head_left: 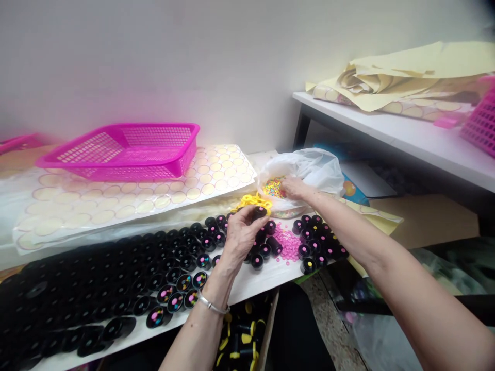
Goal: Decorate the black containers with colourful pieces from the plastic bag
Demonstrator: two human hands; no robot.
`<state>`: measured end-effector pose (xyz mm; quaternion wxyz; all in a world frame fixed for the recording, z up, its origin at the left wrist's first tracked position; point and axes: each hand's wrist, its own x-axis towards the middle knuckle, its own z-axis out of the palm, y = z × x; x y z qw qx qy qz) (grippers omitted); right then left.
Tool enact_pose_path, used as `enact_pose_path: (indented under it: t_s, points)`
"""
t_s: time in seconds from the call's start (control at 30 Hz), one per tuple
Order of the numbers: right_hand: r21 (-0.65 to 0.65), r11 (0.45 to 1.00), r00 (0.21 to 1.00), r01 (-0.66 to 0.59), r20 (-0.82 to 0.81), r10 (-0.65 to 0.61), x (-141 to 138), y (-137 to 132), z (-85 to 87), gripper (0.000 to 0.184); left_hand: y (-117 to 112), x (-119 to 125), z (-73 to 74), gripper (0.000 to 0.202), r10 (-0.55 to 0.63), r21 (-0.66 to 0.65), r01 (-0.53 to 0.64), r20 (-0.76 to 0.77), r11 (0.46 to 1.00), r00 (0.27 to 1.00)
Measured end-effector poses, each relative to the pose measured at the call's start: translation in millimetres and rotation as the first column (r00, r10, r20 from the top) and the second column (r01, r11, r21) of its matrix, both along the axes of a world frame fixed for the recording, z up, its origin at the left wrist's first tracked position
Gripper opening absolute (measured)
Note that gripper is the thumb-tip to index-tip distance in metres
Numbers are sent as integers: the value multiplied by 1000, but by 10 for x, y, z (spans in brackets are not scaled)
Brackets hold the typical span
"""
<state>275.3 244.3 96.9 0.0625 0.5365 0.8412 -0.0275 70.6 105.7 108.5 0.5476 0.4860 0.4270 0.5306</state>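
Near the middle of the table, my left hand [242, 232] is closed around a small black cup [260, 212] with a pink piece on it. My right hand [293, 188] reaches into a white plastic bag [309, 167] of tiny multicoloured beads [274, 187]; its fingertips are partly hidden among them, so I cannot see whether they pinch any. Yellow rings [249, 201] lie in a heap just behind my left hand. Loose pink pieces [288, 242] are spread between two groups of black cups. Several cups [201, 280] by my left wrist contain pink pieces and coloured beads.
Rows of black cups [96, 278] cover the table's left side. A pink basket [127, 170] rests on sheets printed with circles [220, 170]. Below the table edge is a box of black and yellow pieces [243, 335]. A white shelf [406, 131] holding papers stands at right.
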Motion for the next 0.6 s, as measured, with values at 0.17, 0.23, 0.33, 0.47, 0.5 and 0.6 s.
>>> enact_pose_path:
  t_s: [0.17, 0.23, 0.33, 0.47, 0.5, 0.6]
  points:
    - [-12, 1000, 994, 24, -103, -26, 18, 20, -46, 22, 9, -13, -56, 34, 11, -50, -9, 42, 999, 999]
    - [-44, 997, 974, 68, -212, -75, 16, 8, -34, 26, 5, -18, -68, 35, 9, -61, -6, 56, 998, 998]
    - [-195, 958, 861, 211, -427, -277, -26, -12, -5, 27, -10, -27, -78, 34, 9, -65, -5, 65, 998, 998]
    - [-284, 923, 793, 259, -484, -371, -76, -14, 26, 24, -38, -47, -85, 32, -14, -66, 20, 92, 998, 996]
    - [-280, 927, 790, 250, -495, -362, -73, -16, 32, 25, -43, -55, -86, 32, -16, -70, 23, 99, 997, 995]
    - [-233, 956, 826, 178, -492, -274, -36, -40, 46, 19, -47, -84, -86, 32, -2, -75, 10, 105, 997, 994]
